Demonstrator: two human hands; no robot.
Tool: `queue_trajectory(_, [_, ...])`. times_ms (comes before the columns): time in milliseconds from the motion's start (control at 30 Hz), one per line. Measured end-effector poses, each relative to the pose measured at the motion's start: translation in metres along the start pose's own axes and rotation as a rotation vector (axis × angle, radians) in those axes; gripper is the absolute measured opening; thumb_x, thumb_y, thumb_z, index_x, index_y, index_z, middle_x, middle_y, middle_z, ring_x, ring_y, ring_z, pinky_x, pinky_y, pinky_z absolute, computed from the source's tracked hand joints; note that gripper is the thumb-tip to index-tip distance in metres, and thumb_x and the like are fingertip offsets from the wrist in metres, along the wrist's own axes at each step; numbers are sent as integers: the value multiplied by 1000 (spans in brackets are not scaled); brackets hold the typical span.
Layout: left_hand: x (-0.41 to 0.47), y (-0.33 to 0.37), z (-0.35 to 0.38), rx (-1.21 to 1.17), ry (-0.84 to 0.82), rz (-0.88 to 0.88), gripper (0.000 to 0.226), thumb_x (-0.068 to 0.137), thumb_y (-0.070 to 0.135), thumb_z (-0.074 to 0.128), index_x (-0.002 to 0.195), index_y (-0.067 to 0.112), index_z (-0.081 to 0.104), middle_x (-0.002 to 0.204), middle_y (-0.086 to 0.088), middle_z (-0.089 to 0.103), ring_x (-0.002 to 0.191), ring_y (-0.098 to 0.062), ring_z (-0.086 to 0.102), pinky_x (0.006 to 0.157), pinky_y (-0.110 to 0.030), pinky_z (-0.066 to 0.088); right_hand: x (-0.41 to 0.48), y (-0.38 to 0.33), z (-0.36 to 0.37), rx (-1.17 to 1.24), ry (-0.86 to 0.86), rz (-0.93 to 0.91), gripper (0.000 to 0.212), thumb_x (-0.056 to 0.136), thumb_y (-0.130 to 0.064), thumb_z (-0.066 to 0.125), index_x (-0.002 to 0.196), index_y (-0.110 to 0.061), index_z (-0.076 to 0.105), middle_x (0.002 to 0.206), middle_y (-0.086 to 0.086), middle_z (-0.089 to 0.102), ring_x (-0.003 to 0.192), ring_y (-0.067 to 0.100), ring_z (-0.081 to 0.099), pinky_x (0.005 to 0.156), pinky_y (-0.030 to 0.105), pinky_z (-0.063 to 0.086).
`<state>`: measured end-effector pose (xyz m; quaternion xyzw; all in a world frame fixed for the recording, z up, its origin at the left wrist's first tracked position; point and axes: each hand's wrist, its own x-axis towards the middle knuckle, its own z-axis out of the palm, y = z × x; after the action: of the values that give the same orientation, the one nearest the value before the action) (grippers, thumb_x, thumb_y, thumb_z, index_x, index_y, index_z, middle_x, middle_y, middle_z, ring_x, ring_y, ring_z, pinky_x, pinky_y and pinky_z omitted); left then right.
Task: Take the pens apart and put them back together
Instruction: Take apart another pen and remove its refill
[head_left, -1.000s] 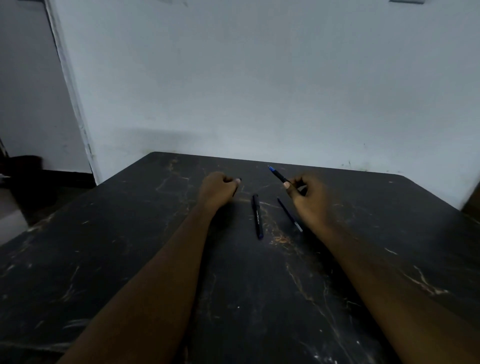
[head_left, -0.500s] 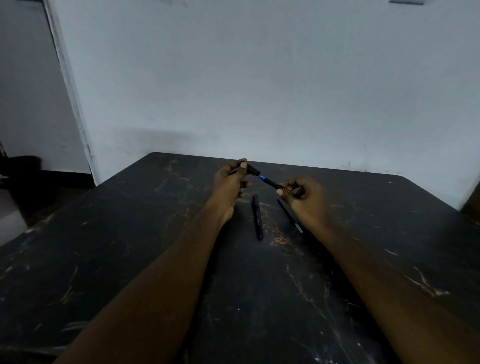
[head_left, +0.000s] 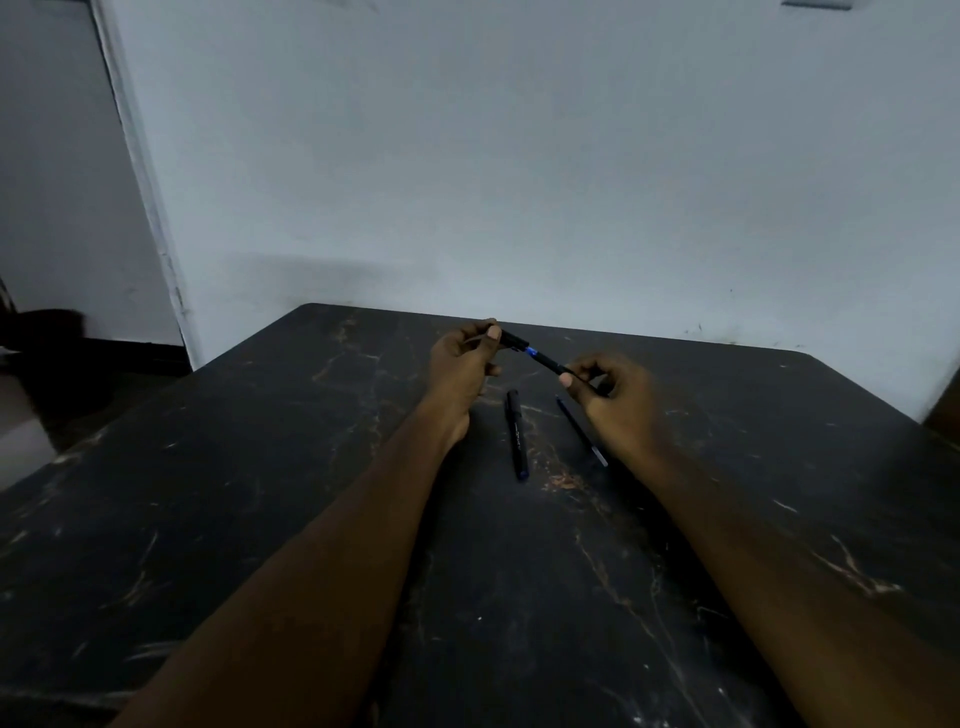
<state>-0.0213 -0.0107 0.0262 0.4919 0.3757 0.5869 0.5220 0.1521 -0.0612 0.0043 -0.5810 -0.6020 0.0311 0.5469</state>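
We see a black pen with a blue band (head_left: 535, 355) raised above the tabletop, slanting down to the right — one end hidden in each fist. Below it a second black pen (head_left: 517, 434) lies flat, blue-tipped at its near end, and beside that a thin refill (head_left: 581, 431) — angled, apart from it.

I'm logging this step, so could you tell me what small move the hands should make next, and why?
Probably push the cap in the left hand down onto the pen in the right hand. The two are lined up, with a blue band still bare between them. Another pen and a thin refill lie on the table.
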Motion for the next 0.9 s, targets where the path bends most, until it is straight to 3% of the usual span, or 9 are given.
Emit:
queue_trajectory(167, [-4,-2,4,89,-69,66,21,91,22,67,109,10,67,88,6,69,58,-6,57,43,-10,40,0,-2,1,-5,8,-10,10,81,-23,75,88,-16,74,87,-2,68,76,9,58,63,26,41])
queue_trajectory(300, [-5,-4,5,73,-65,97,19,87,30,72,91,12,72,77,6,68,49,0,56,43,-11,41,-2,-4,1,-2,15,-17,11,81,-25,75,89,-17,75,87,-3,69,79,10,60,64,27,44])
queue_trajectory(433, [-5,-4,3,68,-70,111,22,87,28,71,93,6,73,76,4,68,46,3,54,44,-11,41,-3,-7,0,-11,13,-31,11,80,-24,76,88,-16,75,87,-2,67,77,9,56,61,24,39])
queue_trajectory(567, [-6,-6,3,51,-97,91,15,88,25,71,87,11,73,63,12,67,47,2,53,45,-12,41,-4,-11,-1,-16,18,6,9,82,-22,75,86,-14,75,86,2,67,79,15,58,65,31,46])
queue_trajectory(767, [-4,-9,-2,62,-166,67,12,88,28,70,84,18,73,59,17,64,52,0,49,48,-13,41,-4,-17,-2,-28,0,14,8,83,-22,74,77,-17,75,74,-5,67,66,4,57,55,29,44])
queue_trajectory(900, [-3,-10,-4,53,-167,50,13,88,27,69,85,15,73,69,7,67,52,-2,47,47,-17,38,-3,-17,-1,-3,-28,30,12,84,-23,73,72,-26,75,62,-11,64,51,2,51,49,23,35])
